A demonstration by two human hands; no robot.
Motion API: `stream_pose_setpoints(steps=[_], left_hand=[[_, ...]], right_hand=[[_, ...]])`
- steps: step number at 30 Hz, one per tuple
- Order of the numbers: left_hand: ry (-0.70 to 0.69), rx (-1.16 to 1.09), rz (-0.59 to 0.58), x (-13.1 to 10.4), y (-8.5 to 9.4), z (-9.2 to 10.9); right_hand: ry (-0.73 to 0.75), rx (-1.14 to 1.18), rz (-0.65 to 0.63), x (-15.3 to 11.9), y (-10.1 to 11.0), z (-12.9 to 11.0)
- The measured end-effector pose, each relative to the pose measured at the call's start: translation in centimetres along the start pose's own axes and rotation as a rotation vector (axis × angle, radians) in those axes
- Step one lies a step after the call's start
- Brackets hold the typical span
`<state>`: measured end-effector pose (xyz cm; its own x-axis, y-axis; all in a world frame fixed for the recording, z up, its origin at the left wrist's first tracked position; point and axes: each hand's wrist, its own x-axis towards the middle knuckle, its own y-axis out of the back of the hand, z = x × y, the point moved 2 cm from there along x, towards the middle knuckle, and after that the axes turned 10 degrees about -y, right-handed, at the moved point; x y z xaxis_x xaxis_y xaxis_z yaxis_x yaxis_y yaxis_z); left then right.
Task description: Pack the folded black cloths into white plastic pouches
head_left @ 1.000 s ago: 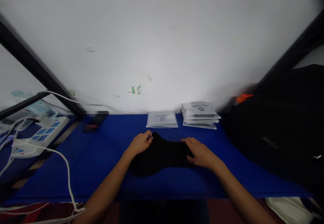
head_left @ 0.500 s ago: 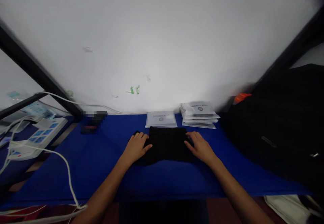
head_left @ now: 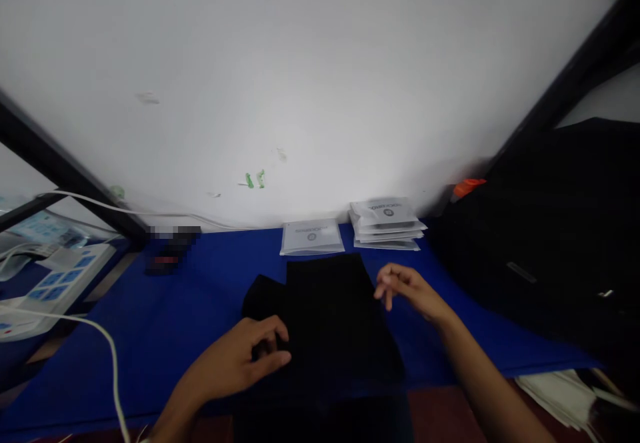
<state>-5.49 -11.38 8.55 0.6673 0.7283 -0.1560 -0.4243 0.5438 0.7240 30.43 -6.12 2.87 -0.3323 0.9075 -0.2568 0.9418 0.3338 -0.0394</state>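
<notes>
Black cloth (head_left: 335,316), its kind not clear to me, lies spread on the blue table top, reaching toward the front edge. At its left, one part (head_left: 265,296) bulges outward. My left hand (head_left: 240,359) is over the cloth's lower left side, thumb and fingers curved and apart, with nothing seen between them. Just off the cloth's right edge is my right hand (head_left: 407,289), raised a little, its fingers loosely bent and holding nothing visible.
Behind the cloth lie a flat white printed pouch (head_left: 313,236) and a stack of similar pouches (head_left: 387,223). A large black bag (head_left: 540,249) fills the right side. On the left are a power strip (head_left: 60,289), white cables (head_left: 113,356) and a partly blurred dark object (head_left: 173,249).
The cloth, earlier a short folded band, now stretches farther toward me. My left hand has come nearer the front edge. My right hand has come off the cloth.
</notes>
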Motion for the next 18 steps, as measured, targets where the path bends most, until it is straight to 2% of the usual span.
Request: stream_pose_setpoints(steps=[3,5,7,9,12,15,18], left_hand=[[0.070,0.104,0.102,0.6,-0.4,-0.6],[0.082,0.255,0.181,1.0,-0.7,-1.3],[0.084,0.360,0.188,0.9,-1.4,-2.0],[0.122,0.405,0.149,0.3,-2.3,-2.8],[0.255,0.431,0.080,-1.1,-3.5,-3.8],[0.343,0.459,0.054,-1.9,-4.4,-4.3],[0.394,0.511,0.077,-2.4,-4.7,-4.6]], right_hand=[[-0.038,0.262,0.278,3.2,1.2,-0.4],[-0.055,0.419,0.383,5.6,1.9,-0.8],[-0.040,0.521,0.451,7.6,2.6,-1.1],[-0.008,0.564,0.494,8.8,3.1,-1.3],[0.059,0.585,0.524,9.6,3.3,-1.2],[0.159,0.594,0.532,9.4,3.2,-1.1],[0.280,0.600,0.543,8.6,3.1,-1.4]])
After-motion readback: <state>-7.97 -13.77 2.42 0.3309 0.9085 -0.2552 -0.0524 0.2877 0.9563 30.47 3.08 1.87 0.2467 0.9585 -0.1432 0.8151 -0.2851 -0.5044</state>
